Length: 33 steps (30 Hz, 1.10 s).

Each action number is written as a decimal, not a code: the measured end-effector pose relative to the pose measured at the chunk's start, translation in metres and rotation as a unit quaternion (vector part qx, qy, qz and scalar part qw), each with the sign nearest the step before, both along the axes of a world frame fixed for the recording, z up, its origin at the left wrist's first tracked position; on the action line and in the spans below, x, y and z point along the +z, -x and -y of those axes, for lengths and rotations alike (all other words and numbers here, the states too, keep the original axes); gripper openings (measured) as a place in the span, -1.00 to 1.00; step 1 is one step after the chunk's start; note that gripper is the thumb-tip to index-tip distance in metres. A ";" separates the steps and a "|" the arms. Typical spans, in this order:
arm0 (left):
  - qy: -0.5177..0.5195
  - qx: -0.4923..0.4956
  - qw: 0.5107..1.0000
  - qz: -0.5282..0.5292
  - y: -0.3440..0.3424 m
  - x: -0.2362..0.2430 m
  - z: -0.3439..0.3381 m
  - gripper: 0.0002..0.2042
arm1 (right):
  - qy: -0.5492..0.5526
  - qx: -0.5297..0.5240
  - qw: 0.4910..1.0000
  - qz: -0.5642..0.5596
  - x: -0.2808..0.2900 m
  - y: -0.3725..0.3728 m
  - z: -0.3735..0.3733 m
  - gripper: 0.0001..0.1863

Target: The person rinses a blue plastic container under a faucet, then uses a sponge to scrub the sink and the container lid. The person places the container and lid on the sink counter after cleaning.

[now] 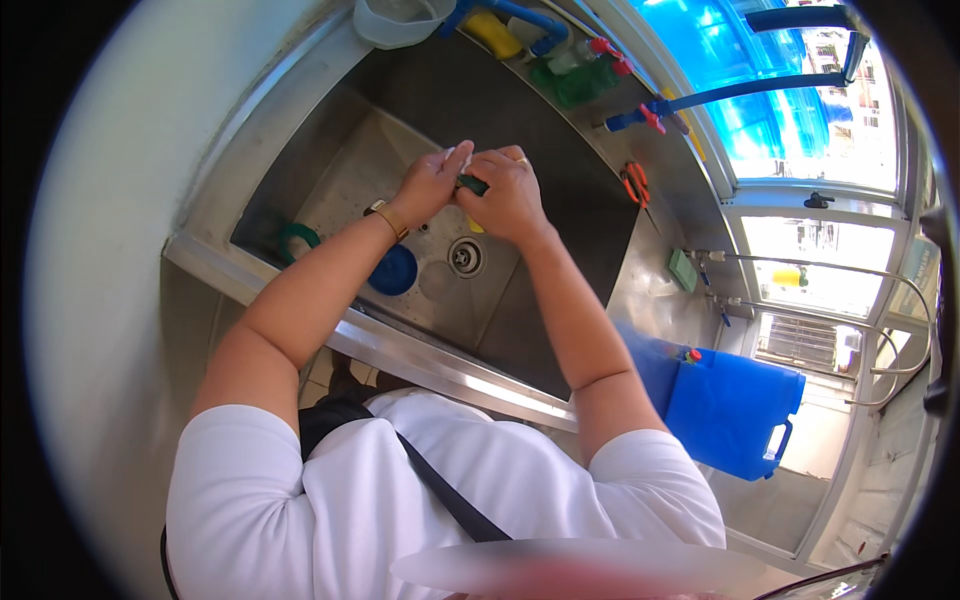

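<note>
My hands meet over a stainless steel sink (345, 180). My right hand (508, 195) is closed around a small dark green object (472, 184), mostly hidden by the fingers, so its kind does not show. Pressed against it, my left hand (428, 190) has its fingers closed, and a bit of white shows by them; what it holds I cannot make out. A small yellow piece (475, 226) shows just below my right hand. Beneath, the drain (465, 258) lies in the basin floor, with a round blue dish (394, 271) beside my left forearm.
A green curved object (298, 240) sits at the basin's left. Along the back ledge are a white tub (400, 22), a yellow sponge (492, 35), a green bottle (588, 82) and a blue pipe tap (630, 120). Orange-handled scissors (635, 185), a green sponge (683, 270) and a blue jerrycan (730, 410) are right.
</note>
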<state>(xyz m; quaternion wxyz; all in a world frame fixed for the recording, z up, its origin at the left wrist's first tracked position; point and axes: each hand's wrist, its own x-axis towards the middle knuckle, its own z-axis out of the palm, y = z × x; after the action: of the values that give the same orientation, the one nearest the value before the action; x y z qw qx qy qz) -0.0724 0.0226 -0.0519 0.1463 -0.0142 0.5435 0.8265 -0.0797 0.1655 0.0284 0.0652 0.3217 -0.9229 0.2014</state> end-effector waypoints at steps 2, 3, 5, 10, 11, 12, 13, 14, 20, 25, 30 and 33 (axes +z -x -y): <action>0.099 0.023 0.994 -0.048 0.001 0.002 0.002 -0.44 | 0.025 0.072 0.994 0.077 0.011 0.011 -0.004 -0.76; 0.094 0.051 0.993 -0.045 0.002 0.002 0.003 -0.40 | 0.004 0.087 0.990 0.113 0.015 0.015 -0.005 -0.77; 0.084 0.064 0.994 -0.037 0.004 0.000 0.004 -0.34 | -0.008 0.158 0.976 0.152 0.019 0.019 -0.006 -0.77; 0.211 0.161 0.954 -0.140 0.012 -0.005 0.006 -0.25 | 0.366 -0.175 0.756 0.514 0.014 0.037 0.008 -0.76; 0.172 0.178 0.964 -0.093 0.012 -0.005 0.007 -0.26 | 0.355 -0.191 0.801 0.444 0.014 0.049 0.017 -0.74; 0.130 0.187 0.973 -0.044 0.012 -0.004 0.007 -0.27 | 0.330 -0.234 0.835 0.373 0.016 0.061 0.027 -0.73; 0.090 0.194 0.977 0.007 0.012 -0.002 0.007 -0.28 | 0.325 -0.196 0.881 0.281 0.021 0.076 0.038 -0.71; 0.089 0.197 0.976 0.012 0.012 0.000 0.007 -0.29 | 0.307 -0.194 0.911 0.194 0.028 0.094 0.050 -0.69; 0.129 0.203 0.971 0.000 0.011 0.004 0.003 -0.26 | 0.023 0.043 0.987 -0.151 0.045 0.174 0.139 -0.39; 0.175 0.190 0.966 -0.003 0.016 -0.004 0.006 -0.33 | -0.165 0.031 0.985 -0.038 0.020 0.183 0.173 -0.25; 0.156 0.178 0.972 -0.009 0.015 -0.005 0.005 -0.41 | 0.067 0.006 0.985 -0.158 0.022 0.174 0.120 -0.35; 0.093 0.163 0.982 0.024 0.014 -0.002 0.004 -0.49 | 0.249 -0.198 0.947 -0.033 0.028 0.149 0.038 -0.51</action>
<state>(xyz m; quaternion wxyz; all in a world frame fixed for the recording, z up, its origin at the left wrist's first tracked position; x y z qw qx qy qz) -0.0859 0.0185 -0.0535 0.0202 -0.1361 0.6050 0.7843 -0.2284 0.1272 0.0568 0.2122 0.1125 -0.8857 0.3973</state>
